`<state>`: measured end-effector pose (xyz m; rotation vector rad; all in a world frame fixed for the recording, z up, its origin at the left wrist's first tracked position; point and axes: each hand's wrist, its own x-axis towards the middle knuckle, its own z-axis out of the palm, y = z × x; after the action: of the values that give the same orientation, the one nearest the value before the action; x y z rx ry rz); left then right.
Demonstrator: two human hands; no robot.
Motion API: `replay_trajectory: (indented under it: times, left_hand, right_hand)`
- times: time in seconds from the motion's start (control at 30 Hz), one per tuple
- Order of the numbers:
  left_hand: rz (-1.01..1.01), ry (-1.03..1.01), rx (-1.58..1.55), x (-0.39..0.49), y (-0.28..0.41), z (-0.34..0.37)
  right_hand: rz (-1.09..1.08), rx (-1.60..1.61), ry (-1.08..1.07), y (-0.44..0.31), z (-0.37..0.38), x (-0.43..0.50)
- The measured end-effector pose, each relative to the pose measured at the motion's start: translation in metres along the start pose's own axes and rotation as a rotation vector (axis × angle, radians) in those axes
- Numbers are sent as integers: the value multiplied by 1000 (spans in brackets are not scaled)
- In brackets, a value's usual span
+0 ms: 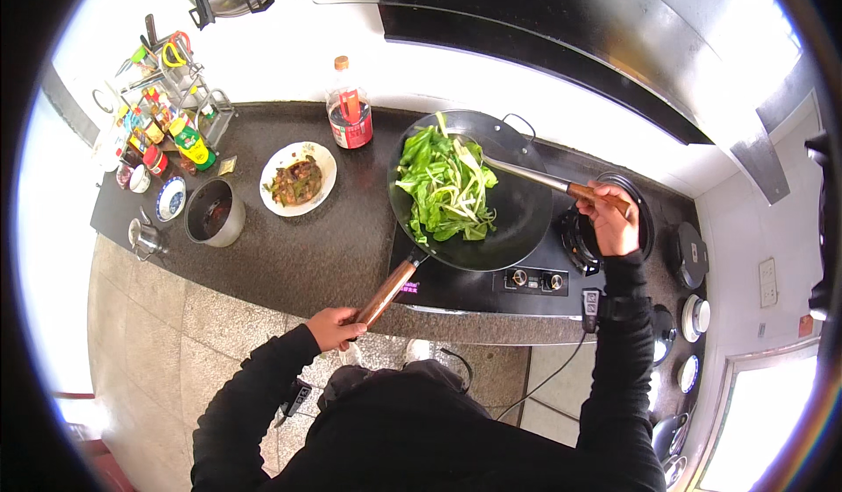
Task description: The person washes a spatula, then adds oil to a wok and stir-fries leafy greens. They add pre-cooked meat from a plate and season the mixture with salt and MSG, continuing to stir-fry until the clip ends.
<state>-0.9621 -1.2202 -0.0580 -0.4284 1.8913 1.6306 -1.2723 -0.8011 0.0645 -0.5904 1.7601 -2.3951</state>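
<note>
A black wok [520, 222] sits over the left side of a black gas hob [460, 295]. Leafy greens with pale stems [447, 183] are heaped in its left half. My left hand [335, 327] grips the end of the wok's wooden handle [388, 293]. In my right hand [615, 219] is the wooden grip of a metal cooking spatula [526, 168], held above the hob's right burner [579, 235]. The spatula's shaft reaches into the wok, and its head is hidden by the greens.
Left of the wok stand a plate of cooked food [276, 206], a large sauce bottle [350, 127] and a deep metal pot [233, 219]. Seasoning bottles and a rack [177, 91] fill the left corner. A range hood [559, 51] overhangs the back. Dishes [691, 318] line the right counter.
</note>
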Motion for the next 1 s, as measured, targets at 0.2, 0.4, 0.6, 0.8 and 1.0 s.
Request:
replay_trajectory:
  times: [0.2,0.4,0.6,0.8,1.0]
  left_hand:
    - [-41,-158,-59,12,-6,-18]
    - [-72,-381,-146,27,-3,-33]
    - [-83,-540,-50,42,4,-41]
    - [-66,-546,9,47,3,-43]
    - [-55,-529,38,49,1,-43]
  right_hand:
    - [-404,-904,-648,-85,112,-80]
    - [-313,-1152,-608,-85,198,-159]
    - [-294,-1291,-393,1,227,-175]
    - [-255,-1247,-380,7,238,-170]
    - [-450,-1181,-352,13,229,-157]
